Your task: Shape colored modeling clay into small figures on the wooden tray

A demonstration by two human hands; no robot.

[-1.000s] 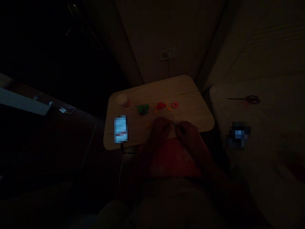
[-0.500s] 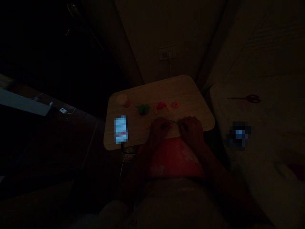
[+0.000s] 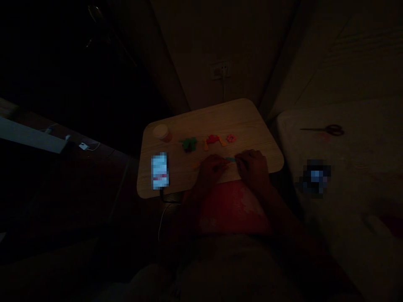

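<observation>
In dim light my right hand (image 3: pixel 253 162) is closed, its fingers pinching a thin blue-green strip (image 3: pixel 231 159). The strip points left, reaching the fingertips of my left hand (image 3: pixel 214 167). That hand is curled too, and what it may hold, perhaps something small and orange, is too dark to make out. Beyond the hands lie a red and orange modelled piece (image 3: pixel 213 139) and a pink ring-shaped piece (image 3: pixel 231 138). To their left sits a green lump (image 3: pixel 189 144). A little orange piece (image 3: pixel 197 165) shows beside my left hand.
A pale-lidded tub (image 3: pixel 162 132) and a lit phone (image 3: pixel 160 171) with a cable occupy the left of the small wooden table (image 3: pixel 239 111). Scissors (image 3: pixel 330 130) and a dark blurred-out object (image 3: pixel 316 178) lie on the pale surface to the right. A wall socket (image 3: pixel 220 70) is behind.
The strip between my hands now shows a broader, bluer side, where it looked thin and dark green before. Both hands stay in nearly the same place.
</observation>
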